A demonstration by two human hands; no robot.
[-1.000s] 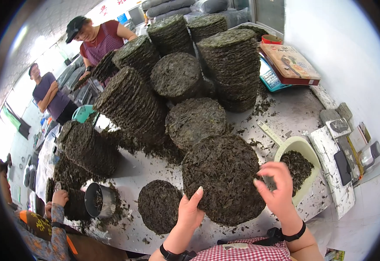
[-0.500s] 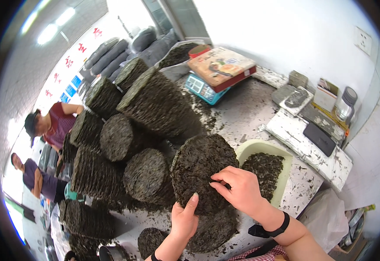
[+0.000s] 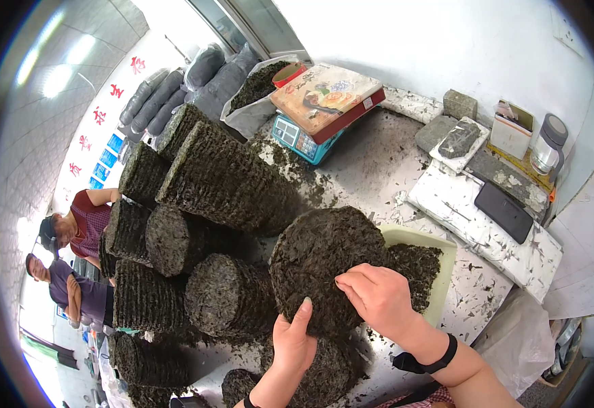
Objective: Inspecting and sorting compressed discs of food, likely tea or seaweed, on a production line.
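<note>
A thick round cake of dark dried seaweed [image 3: 321, 262] is tilted up in front of me. My left hand [image 3: 293, 350] grips its lower edge, thumb on the face and the other fingers hidden behind. On the cake's right side, my right hand [image 3: 380, 299] is closed in a pinch, its fingertips at the surface. Whatever they pinch is hidden. Another dark cake [image 3: 329, 374] lies below, partly covered by my left hand and the raised cake. Beside my right hand stands a cream tray [image 3: 448, 265] holding loose dark flakes [image 3: 416, 266].
Stacked cakes [image 3: 219, 180] crowd the table's left side. A box [image 3: 331, 98] rests on a teal scale [image 3: 304, 141] at the back. A phone [image 3: 504, 212] lies on a white slab at right, near a flask [image 3: 548, 146]. Two people [image 3: 83, 285] stand far left.
The whole view has shifted slightly. My right fingers stay on the cake; the dark bit that showed between them earlier is no longer visible. My left hand keeps its grip.
</note>
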